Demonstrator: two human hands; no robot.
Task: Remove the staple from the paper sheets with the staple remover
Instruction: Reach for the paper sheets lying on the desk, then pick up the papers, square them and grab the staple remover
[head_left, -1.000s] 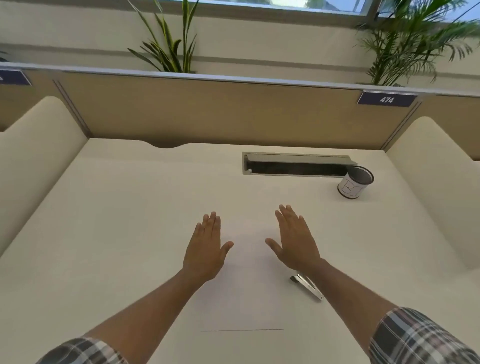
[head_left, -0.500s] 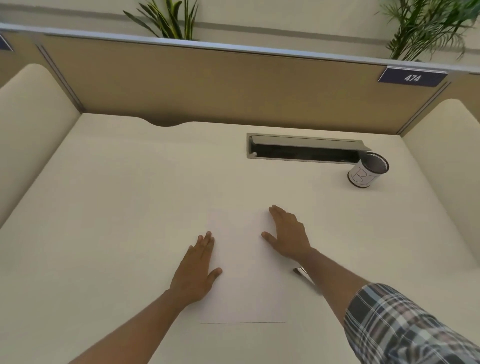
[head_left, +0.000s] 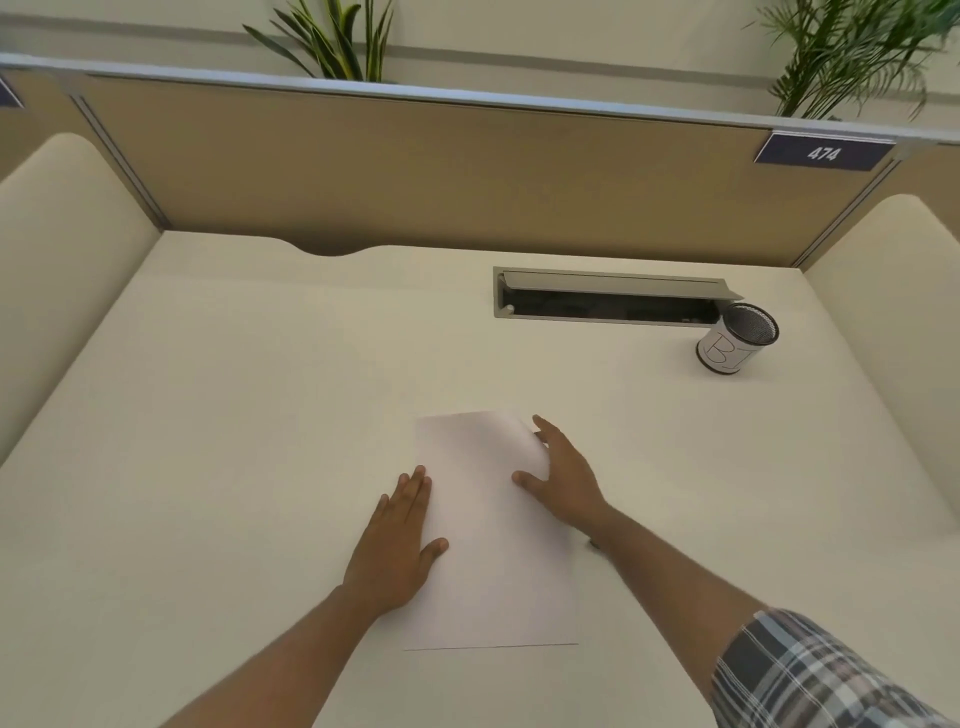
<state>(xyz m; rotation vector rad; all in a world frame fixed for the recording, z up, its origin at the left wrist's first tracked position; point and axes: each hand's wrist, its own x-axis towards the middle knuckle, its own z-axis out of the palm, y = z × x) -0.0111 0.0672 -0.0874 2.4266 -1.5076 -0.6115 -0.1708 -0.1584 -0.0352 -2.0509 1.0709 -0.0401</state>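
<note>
White paper sheets (head_left: 488, 530) lie flat on the cream desk (head_left: 234, 415) in front of me. My left hand (head_left: 397, 545) rests flat on the sheets' left edge, fingers together. My right hand (head_left: 563, 478) lies on the right edge near the far right corner, thumb on the paper, and that corner looks slightly lifted. The staple remover is almost wholly hidden under my right forearm; only a small dark tip (head_left: 592, 544) shows beside the wrist. I cannot make out the staple.
A mesh pen cup (head_left: 732, 340) stands at the back right, next to an open cable slot (head_left: 608, 304) in the desk. A tan partition (head_left: 415, 171) closes the back, and padded side panels (head_left: 62, 249) flank the desk.
Both hands came down from hovering above the desk onto the paper's edges. My right forearm now covers the staple remover, which lay in plain sight a second ago.
</note>
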